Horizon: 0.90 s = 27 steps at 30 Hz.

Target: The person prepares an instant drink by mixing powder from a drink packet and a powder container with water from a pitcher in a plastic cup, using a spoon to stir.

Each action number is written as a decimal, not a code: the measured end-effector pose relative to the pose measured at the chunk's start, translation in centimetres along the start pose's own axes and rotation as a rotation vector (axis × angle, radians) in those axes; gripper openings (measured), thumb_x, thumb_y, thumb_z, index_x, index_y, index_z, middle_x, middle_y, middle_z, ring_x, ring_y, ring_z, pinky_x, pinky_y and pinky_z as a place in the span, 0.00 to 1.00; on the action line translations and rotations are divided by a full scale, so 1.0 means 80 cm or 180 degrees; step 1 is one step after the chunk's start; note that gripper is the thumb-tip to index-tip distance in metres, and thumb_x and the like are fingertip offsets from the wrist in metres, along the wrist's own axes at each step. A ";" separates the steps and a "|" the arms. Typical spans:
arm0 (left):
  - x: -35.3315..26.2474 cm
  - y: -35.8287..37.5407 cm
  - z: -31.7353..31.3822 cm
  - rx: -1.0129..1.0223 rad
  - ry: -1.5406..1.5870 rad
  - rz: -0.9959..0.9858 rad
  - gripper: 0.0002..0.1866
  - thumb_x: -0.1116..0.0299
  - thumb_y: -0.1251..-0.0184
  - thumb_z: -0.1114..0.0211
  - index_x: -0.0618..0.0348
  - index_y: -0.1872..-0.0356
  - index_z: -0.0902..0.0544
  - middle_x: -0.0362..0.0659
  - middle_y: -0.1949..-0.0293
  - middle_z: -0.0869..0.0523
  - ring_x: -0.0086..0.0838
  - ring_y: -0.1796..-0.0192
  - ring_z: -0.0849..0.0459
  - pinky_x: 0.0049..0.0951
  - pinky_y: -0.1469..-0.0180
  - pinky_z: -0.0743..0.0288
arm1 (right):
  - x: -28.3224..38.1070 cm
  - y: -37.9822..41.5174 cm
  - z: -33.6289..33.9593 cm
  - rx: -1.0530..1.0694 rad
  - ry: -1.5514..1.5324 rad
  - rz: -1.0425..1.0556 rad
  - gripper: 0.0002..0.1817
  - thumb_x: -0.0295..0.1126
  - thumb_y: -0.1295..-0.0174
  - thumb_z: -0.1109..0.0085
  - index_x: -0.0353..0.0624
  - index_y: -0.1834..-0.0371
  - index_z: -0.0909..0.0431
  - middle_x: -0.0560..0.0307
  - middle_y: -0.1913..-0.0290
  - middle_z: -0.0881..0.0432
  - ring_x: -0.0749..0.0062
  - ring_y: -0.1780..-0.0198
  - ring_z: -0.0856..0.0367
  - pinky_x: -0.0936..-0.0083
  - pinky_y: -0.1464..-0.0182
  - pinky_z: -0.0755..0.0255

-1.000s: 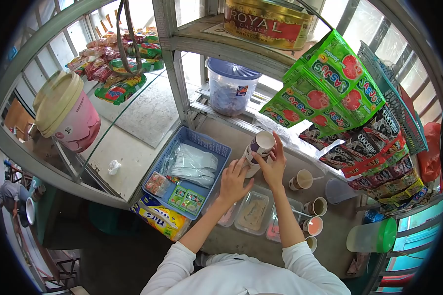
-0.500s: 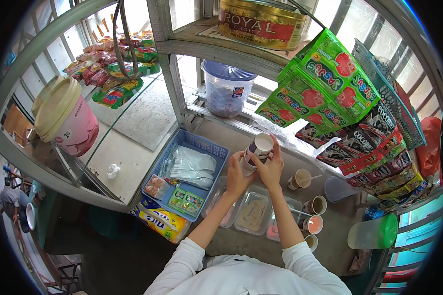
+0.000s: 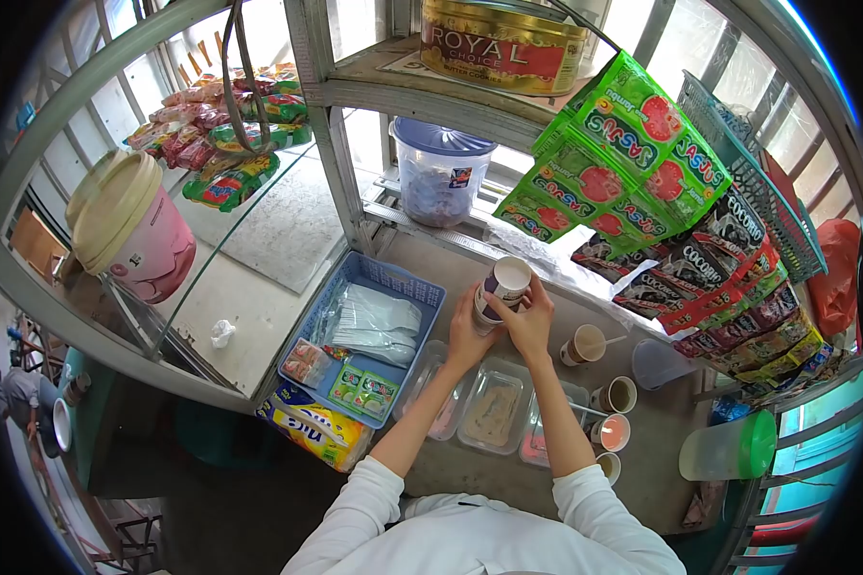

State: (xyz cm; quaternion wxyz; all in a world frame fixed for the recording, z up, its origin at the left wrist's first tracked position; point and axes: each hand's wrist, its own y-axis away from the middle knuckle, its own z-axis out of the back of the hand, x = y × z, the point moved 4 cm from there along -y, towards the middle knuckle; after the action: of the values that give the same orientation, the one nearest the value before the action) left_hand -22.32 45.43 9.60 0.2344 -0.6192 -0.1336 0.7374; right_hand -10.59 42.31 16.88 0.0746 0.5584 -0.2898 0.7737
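Observation:
Both my hands hold a stack of printed paper cups (image 3: 508,280) above the counter, its white round end facing up and tilted toward me. My left hand (image 3: 470,335) wraps around the lower left side. Along the right side, my right hand (image 3: 529,326) has its fingers closed round the cups. Under my forearms lie clear plastic tubs, one with a tan powder (image 3: 494,410) and one with something pink (image 3: 535,443). Right of my right arm stand several paper cups, one with a spoon (image 3: 585,347) and one with a pink drink (image 3: 612,433).
A blue basket (image 3: 430,321) with plastic spoons and sachets sits left, above a yellow packet (image 3: 307,426). Green sachets (image 3: 633,153) hang at right. A lidded tub (image 3: 441,177) stands behind, a green-lidded jar (image 3: 729,450) at right, a cookie tin (image 3: 503,48) overhead.
The fingers of my right hand have come down from the cups' upper rim to their side. The cup stack has shifted slightly and stays in both hands.

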 end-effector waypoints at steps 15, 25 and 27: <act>-0.003 -0.001 -0.005 -0.0100 0.0121 0.0009 0.42 0.67 0.56 0.22 0.65 0.37 0.33 0.56 0.44 0.26 0.50 0.41 0.25 0.43 0.40 0.29 | 0.002 -0.003 0.004 0.0146 -0.0028 -0.0036 0.36 0.39 0.54 0.22 0.35 0.42 0.26 0.49 0.52 0.15 0.66 0.51 0.15 0.68 0.49 0.21; 0.042 0.009 -0.028 0.0163 -0.0053 -0.0028 0.41 0.66 0.53 0.23 0.68 0.38 0.34 0.57 0.45 0.26 0.50 0.42 0.24 0.40 0.40 0.30 | 0.120 0.014 0.017 -0.0154 0.0553 0.1098 0.35 0.34 0.55 0.23 0.33 0.43 0.27 0.47 0.51 0.17 0.65 0.50 0.18 0.69 0.44 0.27; 0.047 0.022 -0.026 0.0146 0.0121 0.0048 0.42 0.65 0.53 0.22 0.68 0.37 0.35 0.57 0.43 0.27 0.50 0.41 0.25 0.40 0.38 0.31 | 0.081 0.044 0.018 -0.0193 0.0554 0.1274 0.38 0.38 0.57 0.23 0.32 0.42 0.28 0.41 0.48 0.19 0.55 0.46 0.19 0.65 0.43 0.28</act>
State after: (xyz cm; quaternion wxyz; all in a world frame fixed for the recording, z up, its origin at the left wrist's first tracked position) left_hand -21.08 45.68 5.16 0.2455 -0.6286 -0.1075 0.7301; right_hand -13.35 37.31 21.75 -0.0390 0.4184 -0.4105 0.8093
